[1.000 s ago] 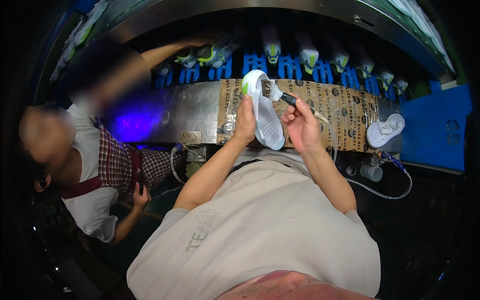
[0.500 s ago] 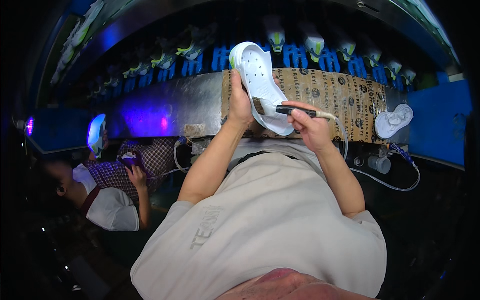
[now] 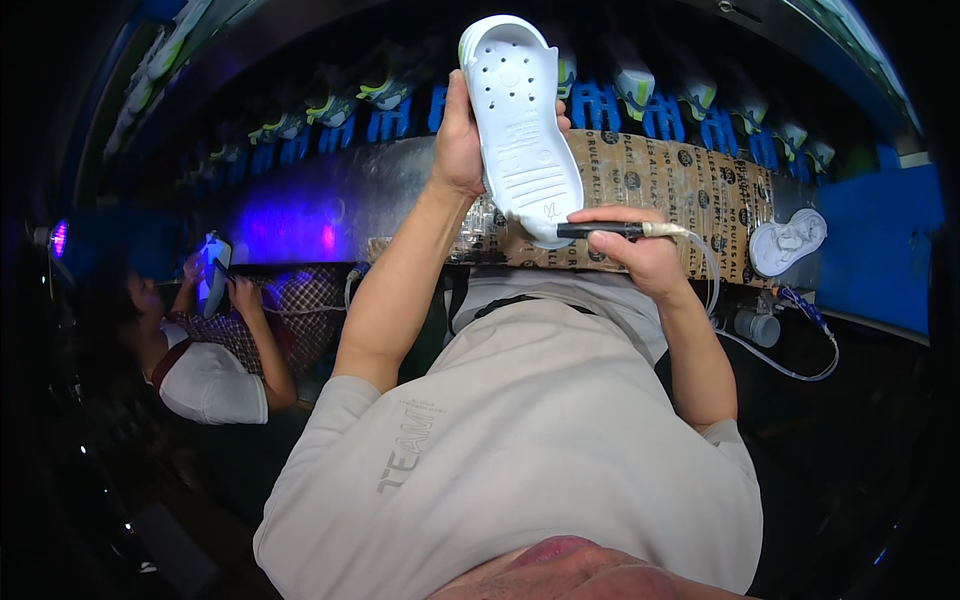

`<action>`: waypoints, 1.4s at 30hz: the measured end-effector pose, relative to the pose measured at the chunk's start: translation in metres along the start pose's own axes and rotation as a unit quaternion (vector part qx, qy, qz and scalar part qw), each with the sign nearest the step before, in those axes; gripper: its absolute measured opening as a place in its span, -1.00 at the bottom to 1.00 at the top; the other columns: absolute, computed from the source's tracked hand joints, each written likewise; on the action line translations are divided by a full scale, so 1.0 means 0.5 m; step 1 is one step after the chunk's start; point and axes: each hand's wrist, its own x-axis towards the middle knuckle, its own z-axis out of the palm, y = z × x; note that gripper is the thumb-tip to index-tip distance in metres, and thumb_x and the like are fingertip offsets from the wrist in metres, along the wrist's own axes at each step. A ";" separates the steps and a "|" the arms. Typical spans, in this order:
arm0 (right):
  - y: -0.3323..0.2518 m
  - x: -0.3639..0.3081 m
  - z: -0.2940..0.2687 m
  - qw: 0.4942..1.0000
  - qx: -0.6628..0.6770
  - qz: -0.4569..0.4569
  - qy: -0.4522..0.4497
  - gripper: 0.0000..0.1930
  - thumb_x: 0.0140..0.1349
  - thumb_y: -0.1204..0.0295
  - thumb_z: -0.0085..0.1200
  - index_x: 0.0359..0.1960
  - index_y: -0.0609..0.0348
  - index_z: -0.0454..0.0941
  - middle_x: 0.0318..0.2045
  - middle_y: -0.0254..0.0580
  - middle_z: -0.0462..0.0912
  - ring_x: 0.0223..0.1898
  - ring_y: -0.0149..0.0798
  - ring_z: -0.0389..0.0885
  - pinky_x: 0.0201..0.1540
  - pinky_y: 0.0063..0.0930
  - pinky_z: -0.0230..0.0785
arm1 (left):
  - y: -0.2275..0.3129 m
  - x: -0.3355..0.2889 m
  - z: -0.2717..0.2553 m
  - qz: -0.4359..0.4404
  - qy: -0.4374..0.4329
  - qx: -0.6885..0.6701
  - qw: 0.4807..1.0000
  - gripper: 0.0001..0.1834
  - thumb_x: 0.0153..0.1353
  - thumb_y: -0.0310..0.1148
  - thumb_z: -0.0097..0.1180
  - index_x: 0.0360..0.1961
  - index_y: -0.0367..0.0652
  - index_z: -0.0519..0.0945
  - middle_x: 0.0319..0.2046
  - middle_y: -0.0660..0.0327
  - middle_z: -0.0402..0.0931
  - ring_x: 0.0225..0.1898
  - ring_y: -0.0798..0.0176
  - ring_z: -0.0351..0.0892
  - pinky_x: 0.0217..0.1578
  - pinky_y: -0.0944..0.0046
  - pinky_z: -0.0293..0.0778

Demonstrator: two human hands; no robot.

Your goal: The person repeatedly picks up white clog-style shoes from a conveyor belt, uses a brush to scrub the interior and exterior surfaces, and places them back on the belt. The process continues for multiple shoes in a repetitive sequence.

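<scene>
1. Here we are: I have the white sole piece (image 3: pixel 525 150) just past 12 o'clock, raised over the bench, its holed end up.
2. My left hand (image 3: pixel 460 145), at 12, holds it: thumb along the left edge, fingers wrapped under and showing at the right.
3. My right hand (image 3: pixel 645 250), toward half past 2, grips the brush (image 3: pixel 600 230) by its black handle, a clear tube (image 3: pixel 712 265) trailing behind.
4. Brush head on the piece's 6 o'clock end! Judging from that contact, this piece's brushing is unfinished.
5. How much is covered? I can't tell; white shows throughout.
6. Near 3, a second white piece (image 3: pixel 788 243) lies on the bench beyond the cardboard sheet (image 3: pixel 690 190), neither hand on it.
7. At 1, shoe uppers (image 3: pixel 634 92) line up by blue stands (image 3: pixel 662 118); whether they're finished, I can't say.
</scene>
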 end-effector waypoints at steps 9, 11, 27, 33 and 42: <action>-0.081 0.023 -0.018 0.959 -0.191 -0.111 -0.176 -0.71 0.13 0.44 0.31 -0.08 0.12 0.75 -0.35 -0.22 0.69 -0.35 -0.30 0.59 -0.23 -0.42 0.46 | 0.057 0.057 0.068 -0.161 -0.047 0.300 0.939 -0.23 0.50 0.20 -0.39 0.18 -0.33 0.51 -0.16 -0.12 0.66 -0.21 0.07 0.77 -0.21 0.18 0.74; -0.092 0.029 -0.021 0.965 -0.177 -0.131 -0.139 -0.70 0.13 0.47 0.30 -0.06 0.15 0.74 -0.38 -0.23 0.68 -0.36 -0.29 0.58 -0.27 -0.41 0.45 | 0.054 0.072 0.080 -0.197 -0.056 0.388 0.899 -0.21 0.47 0.24 -0.32 0.14 -0.34 0.57 -0.12 -0.17 0.64 -0.13 0.04 0.74 -0.14 0.20 0.68; -0.125 0.046 -0.024 0.902 -0.351 -0.225 -0.113 -0.65 0.05 0.52 0.37 -0.06 0.06 0.75 -0.44 -0.28 0.64 -0.42 -0.27 0.57 -0.35 -0.38 0.42 | 0.062 0.088 0.096 -0.303 -0.193 0.652 0.667 -0.11 0.33 0.44 -0.30 0.15 -0.14 0.65 0.23 -0.15 0.48 0.28 -0.21 0.42 0.30 -0.05 0.27; -0.152 0.035 -0.047 0.892 -0.371 -0.165 -0.200 -0.65 0.07 0.49 0.36 -0.05 -0.08 0.74 -0.46 -0.34 0.63 -0.41 -0.26 0.60 -0.35 -0.36 0.45 | 0.074 0.080 0.083 -0.301 -0.209 0.675 0.641 -0.03 0.27 0.53 -0.35 0.11 -0.13 0.67 0.17 -0.16 0.52 0.26 -0.19 0.46 0.26 -0.06 0.33; -0.192 0.032 -0.084 0.883 -0.414 -0.128 -0.182 -0.70 0.09 0.49 0.34 -0.09 0.02 0.74 -0.33 -0.24 0.70 -0.32 -0.20 0.66 -0.28 -0.33 0.50 | 0.109 0.067 0.065 -0.295 -0.218 0.686 0.628 0.00 0.20 0.59 -0.35 0.09 -0.08 0.69 0.08 -0.12 0.60 0.14 -0.14 0.57 0.17 -0.01 0.43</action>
